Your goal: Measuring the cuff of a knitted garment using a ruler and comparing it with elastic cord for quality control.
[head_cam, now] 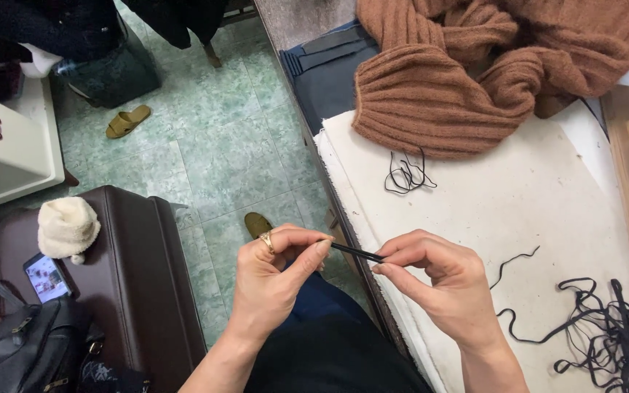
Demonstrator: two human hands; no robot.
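My left hand point(278, 276), a gold ring on one finger, pinches one end of a short black cord point(356, 252) between thumb and forefinger. My right hand point(438, 280) pinches the other end, so the cord is stretched taut between both hands. They hover over the near left edge of a white cloth-covered table point(518, 204). A tangle of black cords point(613, 335) lies on the table to the right of my right hand, and a small loose bunch of black thread point(406, 175) lies farther back.
A brown ribbed knit sweater point(467, 73) is heaped at the table's far end over dark blue fabric point(329, 73). Left on the green tiled floor point(220, 138) stand a dark brown suitcase point(132, 269) with a white knit hat point(67, 227) and a phone point(45, 278), a black bag point(23, 349), and slippers point(128, 121).
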